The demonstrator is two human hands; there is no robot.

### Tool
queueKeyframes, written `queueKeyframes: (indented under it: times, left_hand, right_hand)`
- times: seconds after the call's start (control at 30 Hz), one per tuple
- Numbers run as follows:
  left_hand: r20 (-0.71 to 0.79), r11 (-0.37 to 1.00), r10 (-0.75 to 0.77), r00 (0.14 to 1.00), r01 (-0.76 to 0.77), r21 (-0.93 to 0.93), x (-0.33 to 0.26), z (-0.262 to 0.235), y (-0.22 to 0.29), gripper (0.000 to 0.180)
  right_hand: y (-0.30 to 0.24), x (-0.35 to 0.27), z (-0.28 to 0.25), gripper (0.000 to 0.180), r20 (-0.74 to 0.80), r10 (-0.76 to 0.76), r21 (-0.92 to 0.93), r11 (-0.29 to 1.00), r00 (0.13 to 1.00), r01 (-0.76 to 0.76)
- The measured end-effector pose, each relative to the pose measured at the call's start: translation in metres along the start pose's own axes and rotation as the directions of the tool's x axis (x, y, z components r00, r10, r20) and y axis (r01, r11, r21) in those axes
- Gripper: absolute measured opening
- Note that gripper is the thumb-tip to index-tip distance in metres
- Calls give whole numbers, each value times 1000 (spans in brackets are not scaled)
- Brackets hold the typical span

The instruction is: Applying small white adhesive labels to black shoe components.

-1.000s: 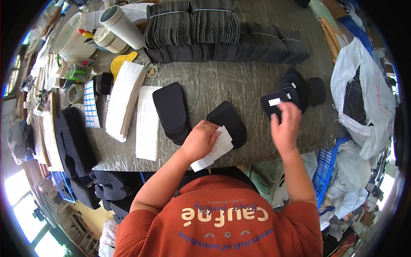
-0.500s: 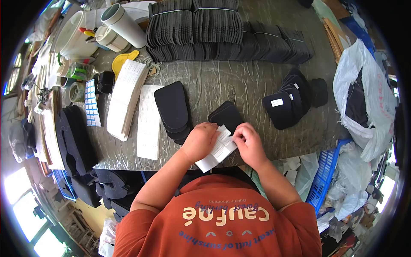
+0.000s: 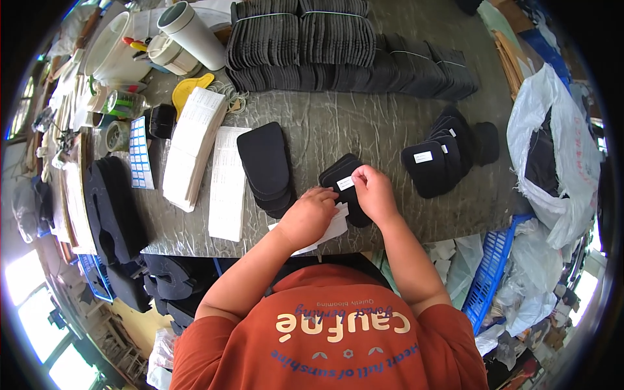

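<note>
In front of me a black fabric pad [image 3: 359, 211] lies on the table, on top of a similar pad. My right hand [image 3: 376, 194] pinches the right end of a small white label [image 3: 345, 184], which lies against the pad's upper part. My left hand [image 3: 309, 213] is closed on a white label sheet [image 3: 335, 227] that sticks out below its fingers. Its fingertips come close to the label's lower left; the thumb is mostly hidden. To the left sits a stack of plain black pads [image 3: 264, 159]. On the right, fanned pads [image 3: 426, 172] carry white labels.
Banded bundles of black pads [image 3: 299, 42] line the back. A thick stack of label sheets [image 3: 193, 146] and a loose sheet [image 3: 227, 185] lie left. A white tumbler [image 3: 192, 36] stands behind them. A plastic sack [image 3: 552, 149] and blue crate [image 3: 497, 273] are at right.
My right hand has moved from the sheet up to the pad with a label. The left hand has shifted slightly, the sheet now lower beneath it.
</note>
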State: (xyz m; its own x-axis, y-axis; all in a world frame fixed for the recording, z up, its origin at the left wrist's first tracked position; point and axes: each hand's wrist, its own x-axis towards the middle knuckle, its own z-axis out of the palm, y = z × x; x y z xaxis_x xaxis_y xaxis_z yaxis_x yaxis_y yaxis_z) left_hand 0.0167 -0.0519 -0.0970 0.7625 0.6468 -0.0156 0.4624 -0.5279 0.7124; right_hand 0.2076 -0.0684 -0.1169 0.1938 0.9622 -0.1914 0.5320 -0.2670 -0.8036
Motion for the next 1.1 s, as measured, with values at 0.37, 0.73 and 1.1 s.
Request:
queueKeyframes:
  times: [0.37, 0.73, 1.1]
  left_hand:
    - [12, 998, -1, 1000, 0, 58, 5, -3, 8, 10]
    - [174, 948, -16, 985, -41, 315, 12, 2, 14, 16]
    - [229, 993, -58, 972, 31, 118, 10, -5, 7, 13]
  right_hand:
    - [2, 1, 3, 4, -47, -78, -92, 993, 996, 74]
    - [2, -3, 16, 39, -160, 18, -39, 999, 987, -25]
    - [4, 4, -13, 17, -147, -76, -69, 995, 986, 66]
